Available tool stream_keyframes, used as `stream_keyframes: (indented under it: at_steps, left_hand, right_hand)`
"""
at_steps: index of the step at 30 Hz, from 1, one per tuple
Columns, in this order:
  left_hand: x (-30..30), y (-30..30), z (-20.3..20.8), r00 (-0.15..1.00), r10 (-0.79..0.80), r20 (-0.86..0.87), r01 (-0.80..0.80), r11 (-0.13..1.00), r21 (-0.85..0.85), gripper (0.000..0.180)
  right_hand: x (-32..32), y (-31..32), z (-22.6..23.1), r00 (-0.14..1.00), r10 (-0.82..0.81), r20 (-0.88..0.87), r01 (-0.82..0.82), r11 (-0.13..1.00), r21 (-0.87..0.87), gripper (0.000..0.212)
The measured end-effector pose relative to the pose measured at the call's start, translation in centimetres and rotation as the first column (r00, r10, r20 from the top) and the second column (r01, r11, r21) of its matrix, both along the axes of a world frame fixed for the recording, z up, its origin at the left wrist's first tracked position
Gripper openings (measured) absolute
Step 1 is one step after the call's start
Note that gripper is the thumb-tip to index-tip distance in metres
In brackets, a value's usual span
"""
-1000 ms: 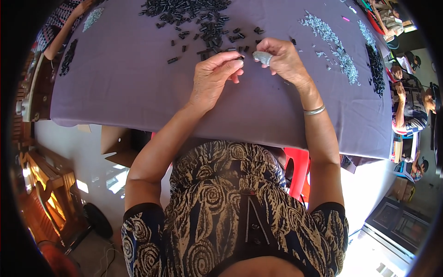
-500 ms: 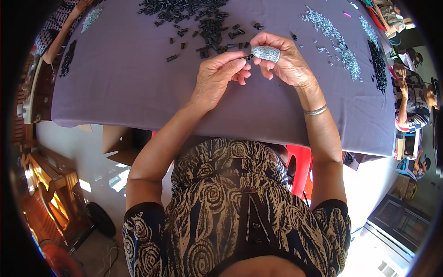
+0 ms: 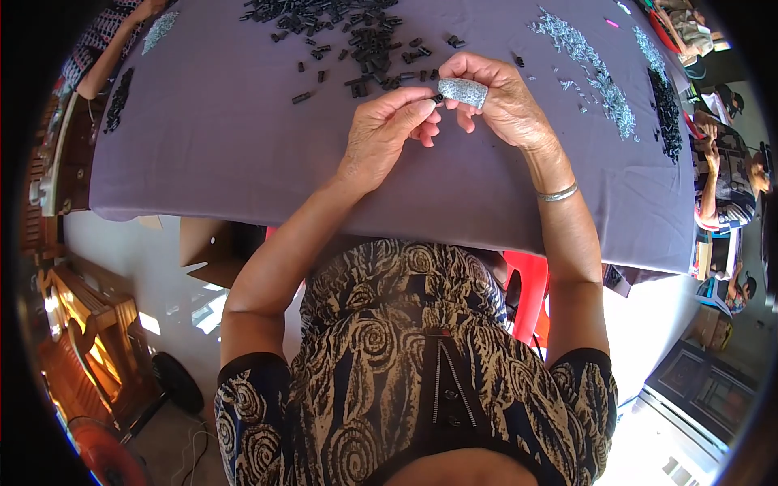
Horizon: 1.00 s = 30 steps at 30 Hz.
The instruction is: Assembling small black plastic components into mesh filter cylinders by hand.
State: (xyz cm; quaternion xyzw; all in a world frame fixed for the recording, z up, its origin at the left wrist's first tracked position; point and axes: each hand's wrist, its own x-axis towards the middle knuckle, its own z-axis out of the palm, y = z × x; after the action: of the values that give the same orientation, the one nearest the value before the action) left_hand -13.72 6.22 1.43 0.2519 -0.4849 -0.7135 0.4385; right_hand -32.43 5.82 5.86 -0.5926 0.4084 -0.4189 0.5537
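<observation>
Both hands are up over the purple tabletop. The left hand has its fingers pinched shut on a tiny black piece, pressed against the grey wrapped fingertip of the right hand, whose fingers are curled. Black pieces are heaped behind, with silvery ones off to the right.

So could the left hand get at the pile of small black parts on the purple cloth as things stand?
Probably yes: the left hand is just short of the black parts, with only bare purple cloth between. But its fingertips already pinch a small piece against the right hand.
</observation>
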Motion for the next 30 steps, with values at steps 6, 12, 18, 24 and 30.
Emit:
stream_keyframes:
  at_steps: [6, 12, 18, 24, 30]
  left_hand:
    - [0.0, 0.2, -0.2, 0.999, 0.033, -0.015, -0.033, 0.999, -0.016, 0.025]
    - [-0.1, 0.5, -0.1, 0.998, 0.029, -0.060, -0.027, 0.999, 0.022, 0.024]
    - [-0.5, 1.0, -0.1, 0.995, 0.084, -0.056, -0.078, 0.992, 0.096, 0.023]
    - [-0.7, 0.6, -0.7, 0.991, 0.121, -0.058, -0.110, 0.980, 0.165, 0.020]
    - [-0.5, -0.1, -0.6, 0.995, 0.099, -0.033, -0.092, 0.982, 0.167, 0.019]
  right_hand:
    - [0.8, 0.4, 0.9, 0.994, 0.007, -0.106, -0.017, 0.995, -0.095, 0.011]
    - [1.2, 0.8, 0.9, 0.986, -0.039, -0.163, 0.011, 0.986, -0.169, 0.008]
    - [2.0, 0.9, 0.9, 0.939, -0.138, -0.315, 0.068, 0.972, -0.224, 0.009]
    - [2.4, 0.9, 0.2, 0.919, -0.160, -0.361, 0.081, 0.971, -0.225, 0.013]
    - [1.8, 0.1, -1.2, 0.980, -0.103, -0.169, 0.077, 0.985, -0.154, 0.010]
